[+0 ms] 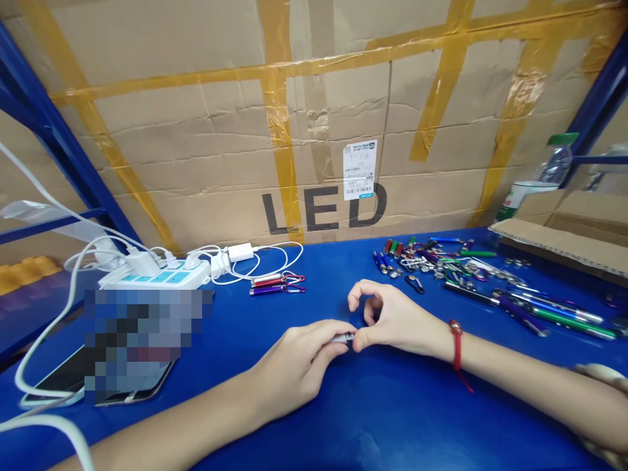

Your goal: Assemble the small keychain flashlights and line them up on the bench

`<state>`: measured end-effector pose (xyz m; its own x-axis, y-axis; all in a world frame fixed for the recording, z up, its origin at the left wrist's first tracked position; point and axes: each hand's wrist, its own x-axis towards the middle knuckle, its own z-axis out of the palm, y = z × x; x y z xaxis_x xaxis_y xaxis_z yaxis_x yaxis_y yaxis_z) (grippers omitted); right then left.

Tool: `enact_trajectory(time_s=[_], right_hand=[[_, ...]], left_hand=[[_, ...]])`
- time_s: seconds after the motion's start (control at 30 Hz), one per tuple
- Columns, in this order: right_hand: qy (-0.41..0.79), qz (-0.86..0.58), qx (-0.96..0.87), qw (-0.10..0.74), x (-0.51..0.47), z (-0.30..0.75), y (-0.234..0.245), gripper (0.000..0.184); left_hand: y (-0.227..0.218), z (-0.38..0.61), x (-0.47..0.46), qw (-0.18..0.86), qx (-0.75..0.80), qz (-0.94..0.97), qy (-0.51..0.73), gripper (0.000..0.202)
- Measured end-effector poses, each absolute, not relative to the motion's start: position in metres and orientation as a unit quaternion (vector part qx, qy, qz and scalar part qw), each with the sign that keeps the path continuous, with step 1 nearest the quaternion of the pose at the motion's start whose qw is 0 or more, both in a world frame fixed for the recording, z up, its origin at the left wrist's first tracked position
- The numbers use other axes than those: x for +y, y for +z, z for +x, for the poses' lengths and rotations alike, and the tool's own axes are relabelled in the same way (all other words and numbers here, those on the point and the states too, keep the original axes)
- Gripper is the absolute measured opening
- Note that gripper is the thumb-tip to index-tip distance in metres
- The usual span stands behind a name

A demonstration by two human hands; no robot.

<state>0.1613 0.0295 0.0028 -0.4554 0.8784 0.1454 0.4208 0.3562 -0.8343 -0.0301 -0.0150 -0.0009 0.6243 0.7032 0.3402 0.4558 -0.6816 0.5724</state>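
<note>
My left hand is closed around a small silver flashlight, of which only the dark-tipped right end shows between thumb and fingers. Close against that end is the thumb of my right hand. The right hand's other fingers curl above it, apart from the thumb, with no object visible between them. A red cord bracelet circles the right wrist. Beyond the hands, a red flashlight and a purple flashlight, both with carabiner clips, lie side by side on the blue table.
A pile of flashlights and metal parts spreads across the right. Behind it stand an open carton and a bottle. At left are a power strip, white cables and a partly blurred phone. A large cardboard box closes the back.
</note>
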Motion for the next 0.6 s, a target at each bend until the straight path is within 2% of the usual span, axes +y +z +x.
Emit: enact_trajectory(time_s=[0.13,0.2,0.27,0.33,0.4,0.6], right_hand=[[0.373,-0.366,-0.771,0.365,0.026,0.160,0.003,0.049],[0.319,-0.320,-0.796,0.402,0.026,0.162,0.003,0.044],[0.220,-0.264,-0.837,0.426,0.026,0.165,0.005,0.031],[0.122,-0.213,-0.869,0.430,0.026,0.168,0.007,0.018],[0.061,-0.186,-0.883,0.427,0.026,0.171,0.008,0.015],[0.026,-0.174,-0.890,0.420,0.027,0.172,0.007,0.015]], left_hand=[[0.002,-0.028,-0.018,0.203,0.361,0.864,0.285,0.023],[0.003,-0.027,-0.018,0.200,0.369,0.861,0.287,0.022],[0.003,-0.028,-0.018,0.197,0.375,0.858,0.290,0.022],[0.002,-0.029,-0.017,0.196,0.382,0.853,0.296,0.023],[0.001,-0.030,-0.016,0.198,0.385,0.849,0.303,0.023],[0.000,-0.030,-0.014,0.178,0.387,0.848,0.315,0.030]])
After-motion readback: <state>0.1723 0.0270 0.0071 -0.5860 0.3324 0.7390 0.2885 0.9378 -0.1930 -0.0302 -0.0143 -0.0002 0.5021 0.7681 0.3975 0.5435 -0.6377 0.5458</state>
